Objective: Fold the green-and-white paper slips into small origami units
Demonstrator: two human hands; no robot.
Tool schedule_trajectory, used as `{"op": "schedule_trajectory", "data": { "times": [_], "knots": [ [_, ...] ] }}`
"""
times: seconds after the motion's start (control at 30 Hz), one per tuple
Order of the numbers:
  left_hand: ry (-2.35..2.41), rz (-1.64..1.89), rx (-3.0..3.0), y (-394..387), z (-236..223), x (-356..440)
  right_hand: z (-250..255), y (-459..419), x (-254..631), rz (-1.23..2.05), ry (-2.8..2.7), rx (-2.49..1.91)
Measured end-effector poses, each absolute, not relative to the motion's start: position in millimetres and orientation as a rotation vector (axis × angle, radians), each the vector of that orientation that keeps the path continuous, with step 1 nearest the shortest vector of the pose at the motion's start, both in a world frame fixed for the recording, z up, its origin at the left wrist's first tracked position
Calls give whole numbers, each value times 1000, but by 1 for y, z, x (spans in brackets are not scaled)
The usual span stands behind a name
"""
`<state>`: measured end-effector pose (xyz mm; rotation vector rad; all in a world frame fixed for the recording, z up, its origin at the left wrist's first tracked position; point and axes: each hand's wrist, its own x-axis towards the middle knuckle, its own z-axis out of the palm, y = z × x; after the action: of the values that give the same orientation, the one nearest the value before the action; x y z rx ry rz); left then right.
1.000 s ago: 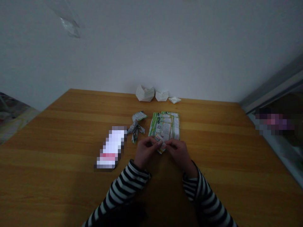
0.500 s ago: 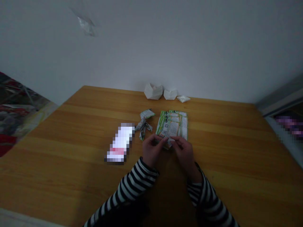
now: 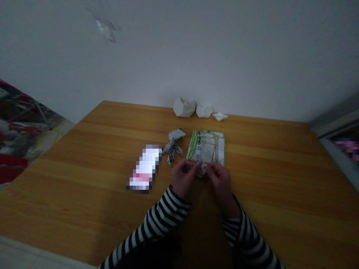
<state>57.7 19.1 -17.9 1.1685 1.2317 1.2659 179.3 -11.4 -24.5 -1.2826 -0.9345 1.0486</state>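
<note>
Between my two hands is a small piece of folded printed paper (image 3: 201,170). My left hand (image 3: 183,178) pinches its left side between thumb and fingers. On the other side, my right hand (image 3: 220,181) grips it the same way, the thumbs close together. Part of the paper is hidden by my fingers. Just beyond them lies a fanned stack of green and white printed leaflets (image 3: 207,147), its near edge covered by my hands. Left of the stack rest folded printed-paper pieces, one flat-topped (image 3: 176,133) and one with several pointed strips (image 3: 172,149).
A lit phone (image 3: 146,168), blurred out, lies left of my hands on the wooden table (image 3: 269,168). Along the wall stand a larger white folded paper shape (image 3: 184,108), a smaller one (image 3: 204,110) and a white paper boat (image 3: 220,116).
The whole view has shifted slightly, so things sit a little further right. Both hands keep their pinch on the folded paper, with the thumbs moved only slightly.
</note>
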Motion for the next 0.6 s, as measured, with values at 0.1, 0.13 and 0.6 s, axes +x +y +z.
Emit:
{"op": "schedule_trajectory", "data": {
  "times": [0.1,0.13,0.6],
  "knots": [
    [1257,1257,1162,19,-16,58,-24,-11,180,1064,-927,-1300],
    [1267,1256,1156,19,-16,58,-24,-11,180,1062,-933,-1309],
    [1179,1212,1084,19,-21,58,-19,-11,194,822,-1234,-1383]
  ]
}}
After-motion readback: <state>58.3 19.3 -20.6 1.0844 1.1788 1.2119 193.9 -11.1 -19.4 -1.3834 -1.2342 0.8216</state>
